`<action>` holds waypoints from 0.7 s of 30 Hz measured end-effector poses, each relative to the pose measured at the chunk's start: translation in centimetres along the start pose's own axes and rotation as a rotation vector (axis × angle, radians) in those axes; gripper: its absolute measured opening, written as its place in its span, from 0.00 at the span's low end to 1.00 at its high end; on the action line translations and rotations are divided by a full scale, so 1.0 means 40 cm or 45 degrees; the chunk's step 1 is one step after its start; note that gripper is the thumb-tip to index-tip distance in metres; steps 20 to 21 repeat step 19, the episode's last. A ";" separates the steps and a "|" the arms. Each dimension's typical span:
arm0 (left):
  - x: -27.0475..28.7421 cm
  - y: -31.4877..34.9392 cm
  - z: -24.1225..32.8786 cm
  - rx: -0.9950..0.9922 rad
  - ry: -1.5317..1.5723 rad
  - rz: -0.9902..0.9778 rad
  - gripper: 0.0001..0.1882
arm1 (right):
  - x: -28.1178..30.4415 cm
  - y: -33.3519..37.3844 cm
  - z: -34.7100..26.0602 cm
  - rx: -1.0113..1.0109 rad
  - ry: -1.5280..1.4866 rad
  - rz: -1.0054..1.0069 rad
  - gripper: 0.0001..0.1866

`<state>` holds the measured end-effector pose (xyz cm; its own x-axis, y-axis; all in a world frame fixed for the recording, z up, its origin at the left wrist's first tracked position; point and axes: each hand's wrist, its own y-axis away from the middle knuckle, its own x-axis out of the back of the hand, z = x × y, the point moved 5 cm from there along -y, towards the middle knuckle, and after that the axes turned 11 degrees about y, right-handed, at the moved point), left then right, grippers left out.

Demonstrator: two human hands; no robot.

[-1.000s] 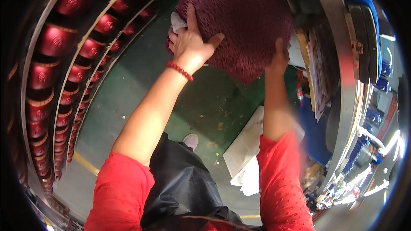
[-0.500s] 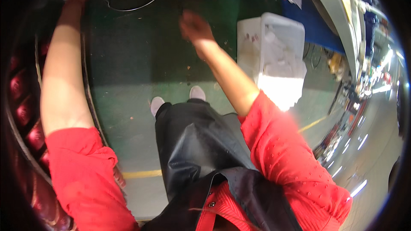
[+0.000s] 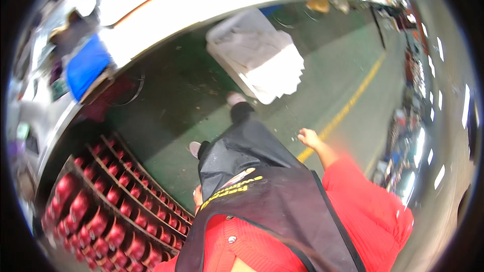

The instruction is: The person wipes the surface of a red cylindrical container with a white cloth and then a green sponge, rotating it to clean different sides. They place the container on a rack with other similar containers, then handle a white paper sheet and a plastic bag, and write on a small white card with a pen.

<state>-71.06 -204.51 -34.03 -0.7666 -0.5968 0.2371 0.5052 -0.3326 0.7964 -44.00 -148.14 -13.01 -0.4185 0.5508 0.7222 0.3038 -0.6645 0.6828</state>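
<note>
Two hands empty, as far as I see: right hand [image 3: 308, 137] loosely open over the green floor [image 3: 171, 106]; left hand [image 3: 197, 195] mostly hidden behind the apron, just beside the red spool rack [image 3: 116, 211]; grip unclear.

one white plastic bin [image 3: 254, 55] sitting on the floor, two shoes [image 3: 235, 98] showing, one bare hand [image 3: 308, 137] hanging free, rows of red yarn cones [image 3: 108, 211] too many for counting

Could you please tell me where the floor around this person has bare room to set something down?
Bare green floor lies between the white bin and the racks of red spools. Right of the yellow line, by the right hand, the grey floor is open too. The spool racks and the far right edge are crowded.
</note>
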 end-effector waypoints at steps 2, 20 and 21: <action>0.056 0.069 -0.003 0.136 -0.025 0.005 0.20 | 0.035 -0.048 -0.040 0.128 -0.117 0.154 0.21; -0.638 0.566 0.788 0.015 0.746 1.149 0.17 | 1.267 0.312 -1.157 2.618 -0.426 0.407 0.17; -0.638 0.566 0.788 0.015 0.746 1.149 0.17 | 1.267 0.312 -1.157 2.618 -0.426 0.407 0.17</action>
